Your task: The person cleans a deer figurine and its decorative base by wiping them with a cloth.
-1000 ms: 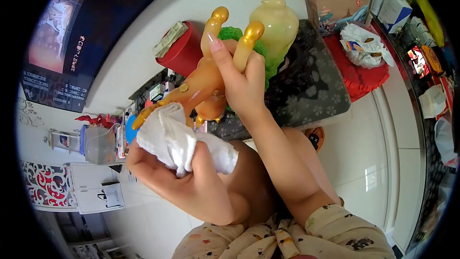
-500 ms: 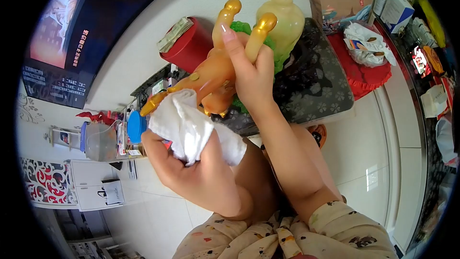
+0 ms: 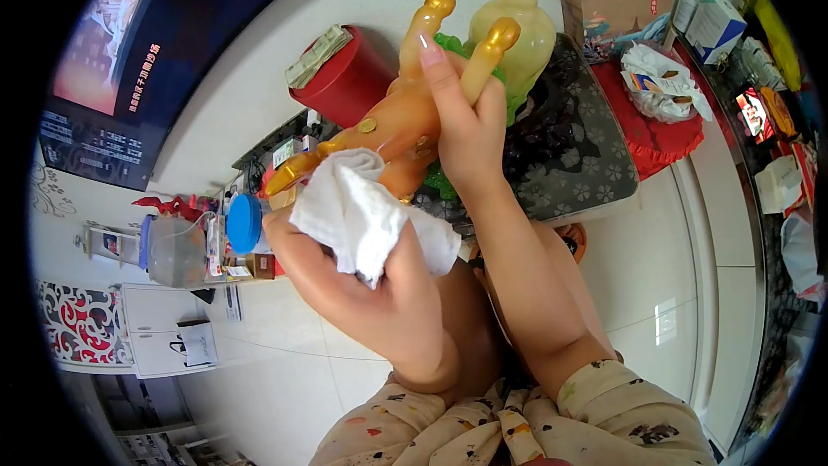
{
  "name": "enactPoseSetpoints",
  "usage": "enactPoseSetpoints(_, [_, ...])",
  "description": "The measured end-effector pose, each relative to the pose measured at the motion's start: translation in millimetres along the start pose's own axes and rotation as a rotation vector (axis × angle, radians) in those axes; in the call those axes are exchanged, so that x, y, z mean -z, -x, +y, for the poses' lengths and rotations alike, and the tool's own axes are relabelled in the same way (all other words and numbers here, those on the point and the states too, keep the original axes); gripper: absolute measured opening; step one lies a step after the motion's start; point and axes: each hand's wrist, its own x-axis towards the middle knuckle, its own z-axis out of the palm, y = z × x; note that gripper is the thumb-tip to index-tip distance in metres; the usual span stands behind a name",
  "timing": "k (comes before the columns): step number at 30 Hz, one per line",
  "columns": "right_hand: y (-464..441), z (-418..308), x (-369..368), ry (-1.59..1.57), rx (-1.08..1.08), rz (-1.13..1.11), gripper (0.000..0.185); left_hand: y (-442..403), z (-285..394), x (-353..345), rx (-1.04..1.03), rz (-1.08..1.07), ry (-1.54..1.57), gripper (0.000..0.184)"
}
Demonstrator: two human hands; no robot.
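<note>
A glossy amber ornament (image 3: 379, 140) with gold-tipped projections leans over at the centre, its kind unclear. Green leaf-like parts and a pale green bulb-shaped piece (image 3: 521, 34) lie behind it. My right hand (image 3: 470, 116) is closed around one gold-tipped projection (image 3: 493, 50), thumb pointing upward. A crumpled white cloth (image 3: 358, 216) is bunched in my left hand (image 3: 354, 302), pressed against the ornament's lower left end near a gold tip (image 3: 291, 173). The cloth hides part of that end and some of my left fingers.
Beneath the ornament is a dark flower-patterned tabletop (image 3: 595, 155). Behind stands a red round container (image 3: 336, 78) with banknotes on top. A blue-lidded jar (image 3: 245, 223) is left of my left hand. A television (image 3: 147, 60) hangs upper left; a red-covered stool (image 3: 660, 134) stands right.
The ornament and my right hand have shifted slightly right in view. My left hand and the cloth have also moved a little right, still against the ornament.
</note>
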Motion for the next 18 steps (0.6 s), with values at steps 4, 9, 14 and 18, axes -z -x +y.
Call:
enactPoseSetpoints(4, [0, 1, 0, 0.008, 0.007, 0.009, 0.037, -2, -5, 3, -0.198, -0.044, -0.079, 0.036])
enactPoseSetpoints(9, [1, -1, 0, -0.020, 0.011, 0.005, 0.037, -8, -3, 19, -0.209, -0.250, -0.120, 0.039])
enactPoseSetpoints(14, [-1, 2, -2, -0.097, 0.089, 0.064, 0.037, -8, -2, 16, -0.278, -0.221, -0.137, 0.038])
enactPoseSetpoints(18, [0, 1, -4, -0.115, 0.087, 0.075, 0.037, -10, -3, 18, -0.311, -0.248, -0.168, 0.040])
